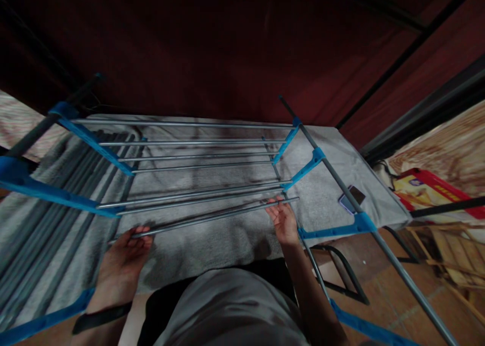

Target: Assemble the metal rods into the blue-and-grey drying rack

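Left hand (127, 252) and right hand (283, 223) are grasping a likely light, stiff metal tube (208, 218) near its ends, probably steadiest there.

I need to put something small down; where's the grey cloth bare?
Bare cloth lies at the right end, between the phone and its far edge, and between the held tube, left hand, right hand and shirt. Crowded: the left end, under tubes, and beyond the held tube, where crossbars span.
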A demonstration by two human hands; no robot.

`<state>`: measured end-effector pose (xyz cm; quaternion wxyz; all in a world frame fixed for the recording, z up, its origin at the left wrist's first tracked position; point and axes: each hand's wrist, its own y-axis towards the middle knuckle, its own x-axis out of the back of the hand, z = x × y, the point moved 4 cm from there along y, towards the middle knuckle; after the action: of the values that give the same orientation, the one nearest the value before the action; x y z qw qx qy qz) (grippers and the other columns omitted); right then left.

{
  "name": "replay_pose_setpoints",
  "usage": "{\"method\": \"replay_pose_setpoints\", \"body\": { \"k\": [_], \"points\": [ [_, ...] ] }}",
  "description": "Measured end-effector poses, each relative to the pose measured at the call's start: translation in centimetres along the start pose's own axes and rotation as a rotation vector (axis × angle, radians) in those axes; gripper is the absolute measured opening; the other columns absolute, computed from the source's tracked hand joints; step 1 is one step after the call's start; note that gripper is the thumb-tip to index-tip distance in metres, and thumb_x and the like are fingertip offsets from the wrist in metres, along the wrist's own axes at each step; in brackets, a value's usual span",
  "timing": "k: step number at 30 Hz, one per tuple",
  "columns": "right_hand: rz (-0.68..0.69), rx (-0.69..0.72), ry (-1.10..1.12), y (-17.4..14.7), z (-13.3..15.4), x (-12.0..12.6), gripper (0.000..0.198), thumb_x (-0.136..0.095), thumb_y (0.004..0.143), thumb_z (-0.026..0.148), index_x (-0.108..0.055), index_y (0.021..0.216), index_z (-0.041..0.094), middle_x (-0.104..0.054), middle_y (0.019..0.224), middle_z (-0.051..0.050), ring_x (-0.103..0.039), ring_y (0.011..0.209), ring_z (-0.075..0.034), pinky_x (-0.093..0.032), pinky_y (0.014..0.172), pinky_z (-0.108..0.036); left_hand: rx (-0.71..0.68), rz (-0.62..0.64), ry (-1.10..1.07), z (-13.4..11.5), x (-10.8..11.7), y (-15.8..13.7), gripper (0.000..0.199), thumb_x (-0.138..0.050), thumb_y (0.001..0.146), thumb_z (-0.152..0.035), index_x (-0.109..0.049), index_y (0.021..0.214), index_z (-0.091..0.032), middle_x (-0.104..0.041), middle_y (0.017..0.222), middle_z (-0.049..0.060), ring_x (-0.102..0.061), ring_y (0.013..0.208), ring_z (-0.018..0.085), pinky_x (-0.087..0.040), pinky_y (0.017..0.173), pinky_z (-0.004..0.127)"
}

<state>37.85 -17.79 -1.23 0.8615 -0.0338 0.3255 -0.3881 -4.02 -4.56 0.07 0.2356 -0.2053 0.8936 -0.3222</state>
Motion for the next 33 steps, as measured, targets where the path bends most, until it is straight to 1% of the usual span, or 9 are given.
{"method": "replay_pose_setpoints", "body": {
  "k": [3,5,8,11,16,20,25,29,33],
  "points": [
    [-0.013,0.018,-0.008,0.3,0.1,0.4,0.031,-0.084,0.078,0.036,-0.071,0.104,0.026,-0.080,0.100,0.000,-0.074,0.090,-0.015,-0.062,0.087,-0.031,0.072,-0.096,-0.007,0.2,0.0,-0.6,0.030,-0.043,0.094,0.004,-0.063,0.082,-0.015,-0.068,0.074,-0.001,-0.063,0.065,0.010,-0.055,0.060,0.019],
    [-0.017,0.019,-0.018,0.5,-0.1,0.7,0.030,-0.085,0.077,0.038,-0.071,0.101,0.027,-0.080,0.099,0.000,-0.074,0.090,-0.015,-0.063,0.087,-0.031,0.085,-0.122,-0.004,0.2,-0.1,-1.0,0.032,-0.042,0.093,0.004,-0.064,0.082,-0.016,-0.069,0.074,-0.001,-0.064,0.063,0.010,-0.056,0.060,0.018],
    [-0.046,0.013,-0.018,0.7,-0.7,1.2,0.030,-0.088,0.075,0.041,-0.070,0.095,0.028,-0.079,0.096,0.001,-0.074,0.090,-0.016,-0.063,0.086,-0.033,0.093,-0.123,0.000,0.2,-0.1,-1.1,0.032,-0.042,0.094,0.003,-0.064,0.083,-0.016,-0.069,0.073,-0.002,-0.065,0.061,0.010,-0.056,0.058,0.018],
    [-0.075,0.002,-0.009,0.9,-1.5,1.7,0.033,-0.091,0.071,0.041,-0.068,0.090,0.026,-0.079,0.091,0.002,-0.074,0.086,-0.016,-0.063,0.085,-0.034,0.104,-0.126,-0.010,0.3,-0.1,-0.9,0.029,-0.045,0.092,0.003,-0.064,0.082,-0.017,-0.068,0.072,-0.002,-0.066,0.060,0.011,-0.056,0.056,0.018],
    [-0.123,-0.032,-0.006,1.4,-2.7,2.5,0.034,-0.093,0.071,0.039,-0.064,0.082,0.025,-0.078,0.083,0.002,-0.074,0.078,-0.016,-0.063,0.083,-0.035,0.097,-0.156,-0.047,0.4,-0.3,-1.0,0.030,-0.043,0.091,0.006,-0.062,0.082,-0.015,-0.067,0.071,0.000,-0.065,0.057,0.009,-0.056,0.056,0.016],
    [-0.159,-0.059,-0.005,1.7,-3.3,3.0,0.032,-0.092,0.073,0.038,-0.064,0.083,0.025,-0.077,0.081,0.003,-0.075,0.081,-0.017,-0.063,0.084,-0.034,0.101,-0.135,-0.044,0.4,-0.4,-1.2,0.028,-0.046,0.092,0.005,-0.062,0.084,-0.016,-0.067,0.072,-0.002,-0.065,0.058,0.009,-0.057,0.056,0.016],
    [-0.077,-0.082,-0.024,1.8,-3.8,2.9,0.031,-0.092,0.071,0.038,-0.068,0.085,0.024,-0.080,0.087,0.000,-0.077,0.080,-0.017,-0.065,0.078,-0.032,0.084,-0.099,0.000,0.9,-0.2,-0.9,0.028,-0.045,0.091,0.006,-0.064,0.086,-0.014,-0.070,0.076,0.000,-0.069,0.063,0.009,-0.059,0.061,0.015],
    [-0.050,-0.083,-0.014,1.9,-4.0,2.8,0.031,-0.094,0.066,0.033,-0.068,0.081,0.023,-0.081,0.088,-0.001,-0.078,0.083,-0.018,-0.066,0.079,-0.031,0.073,-0.046,0.040,1.7,-0.2,-0.3,0.029,-0.045,0.090,0.007,-0.066,0.088,-0.013,-0.072,0.079,0.001,-0.071,0.069,0.009,-0.060,0.066,0.014],
    [-0.040,-0.081,-0.005,1.9,-4.1,2.8,0.032,-0.095,0.066,0.032,-0.068,0.080,0.023,-0.081,0.087,-0.001,-0.079,0.084,-0.018,-0.067,0.079,-0.031,0.050,0.025,0.082,2.1,-0.3,0.1,0.025,-0.049,0.092,0.003,-0.069,0.088,-0.012,-0.074,0.085,0.004,-0.073,0.074,0.012,-0.064,0.071,0.019]
  ]
}}
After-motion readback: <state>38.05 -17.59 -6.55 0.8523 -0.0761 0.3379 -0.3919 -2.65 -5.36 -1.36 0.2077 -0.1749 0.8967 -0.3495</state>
